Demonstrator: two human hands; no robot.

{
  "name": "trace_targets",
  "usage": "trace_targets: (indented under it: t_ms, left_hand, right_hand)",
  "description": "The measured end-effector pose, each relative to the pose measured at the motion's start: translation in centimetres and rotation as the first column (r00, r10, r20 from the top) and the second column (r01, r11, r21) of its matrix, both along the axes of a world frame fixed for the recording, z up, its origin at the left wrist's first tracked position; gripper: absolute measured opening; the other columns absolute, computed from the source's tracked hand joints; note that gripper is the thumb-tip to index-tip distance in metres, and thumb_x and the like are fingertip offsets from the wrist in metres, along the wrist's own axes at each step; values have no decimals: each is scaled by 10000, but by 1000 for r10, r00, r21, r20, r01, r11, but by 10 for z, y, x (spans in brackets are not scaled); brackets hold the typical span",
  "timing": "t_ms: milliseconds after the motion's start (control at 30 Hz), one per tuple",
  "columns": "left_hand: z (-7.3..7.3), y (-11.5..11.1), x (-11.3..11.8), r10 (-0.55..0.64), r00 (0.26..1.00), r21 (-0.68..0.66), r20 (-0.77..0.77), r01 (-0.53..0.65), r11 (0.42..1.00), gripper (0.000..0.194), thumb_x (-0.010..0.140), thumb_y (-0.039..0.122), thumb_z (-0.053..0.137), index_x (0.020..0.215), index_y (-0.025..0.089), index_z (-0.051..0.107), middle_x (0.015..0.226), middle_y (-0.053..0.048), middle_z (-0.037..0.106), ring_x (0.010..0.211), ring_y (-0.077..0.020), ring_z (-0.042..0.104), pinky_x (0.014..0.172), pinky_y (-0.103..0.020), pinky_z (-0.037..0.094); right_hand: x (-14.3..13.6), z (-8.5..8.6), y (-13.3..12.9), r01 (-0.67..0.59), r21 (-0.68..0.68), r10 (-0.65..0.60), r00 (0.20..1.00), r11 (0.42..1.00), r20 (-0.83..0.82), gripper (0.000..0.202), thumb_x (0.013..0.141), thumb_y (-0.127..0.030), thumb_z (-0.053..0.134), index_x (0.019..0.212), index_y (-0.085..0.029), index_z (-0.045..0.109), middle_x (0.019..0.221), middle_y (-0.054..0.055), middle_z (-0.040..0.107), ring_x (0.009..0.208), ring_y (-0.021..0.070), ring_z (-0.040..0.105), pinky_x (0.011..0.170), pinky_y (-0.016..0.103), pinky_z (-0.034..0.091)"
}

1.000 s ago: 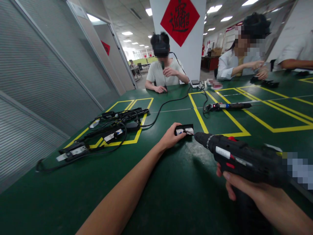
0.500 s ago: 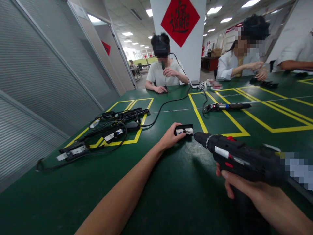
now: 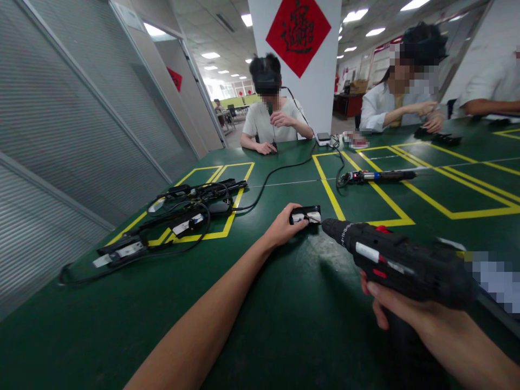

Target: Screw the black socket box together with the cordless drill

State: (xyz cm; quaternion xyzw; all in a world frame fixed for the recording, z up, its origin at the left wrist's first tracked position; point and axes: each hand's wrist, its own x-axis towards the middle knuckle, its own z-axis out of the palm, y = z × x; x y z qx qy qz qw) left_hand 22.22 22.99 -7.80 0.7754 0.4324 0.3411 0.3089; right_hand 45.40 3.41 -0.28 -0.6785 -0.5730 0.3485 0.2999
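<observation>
My left hand (image 3: 286, 225) grips the left end of a small black adapter-like housing (image 3: 312, 212), whose near side shows a white inside with a bit of blue. Its thumb lies across the front and the fingers curl over the back. In my right hand (image 3: 390, 303) is a black cordless drill (image 3: 400, 260) with red accents, held by its handle and pointing left. The drill's chuck is right beside the housing's right end; whether the bit touches it I cannot tell.
Black power adapters with tangled cables (image 3: 195, 211) lie at left on the green table (image 3: 260, 314), marked with yellow tape. A pen-like electric tool (image 3: 377, 176) rests beyond the drill. Two people (image 3: 272, 119) with headsets work across the table, another at far right.
Hardly anything differs: the view has shifted very slightly. Both hands, the housing and the drill keep their places.
</observation>
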Motion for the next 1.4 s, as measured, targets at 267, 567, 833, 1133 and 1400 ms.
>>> trace_targets:
  t_ms: [267,567,833,1133,1400]
  left_hand:
    - [2,-2,0,7,1000,-2,0,-7,1000,442,774,367,600,1159,179,490,1033,-61,593,918,-188,568,839,-328,461]
    - [2,-2,0,2,1000,-11,-2,-2,1000,437,777,369,595,1155,179,485,1019,-52,592,901,-183,570,814,-309,466]
    - [2,-2,0,2,1000,-18,-4,-2,1000,439,785,384,588,1161,183,484,1021,-52,592,889,-178,569,803,-304,467]
    - [2,-1,0,11,1000,-40,4,-11,999,421,813,427,546,1156,189,488,991,-43,592,852,-173,562,759,-288,463]
    - [1,-1,0,-9,1000,-55,18,10,998,430,814,447,546,1153,191,478,964,-34,585,815,-164,561,741,-284,458]
  right_hand:
    - [6,1,1,-106,-177,100,994,978,-46,545,793,-669,405,494,-254,594,811,38,714,1060,346,584,914,444,416]
    - [4,1,1,-100,-178,88,993,979,-75,539,790,-664,424,489,-249,592,925,34,724,1057,336,594,958,466,395]
    - [8,-3,3,-118,-133,112,992,984,-54,542,812,-639,406,490,-249,601,1091,17,700,1066,318,592,947,424,420]
    - [4,5,3,-117,-142,100,988,983,-122,522,821,-628,417,523,-243,605,977,31,692,985,306,593,936,415,374]
    - [6,1,3,-116,-125,94,981,985,-170,471,816,-611,449,587,-250,648,970,38,683,996,318,584,953,440,340]
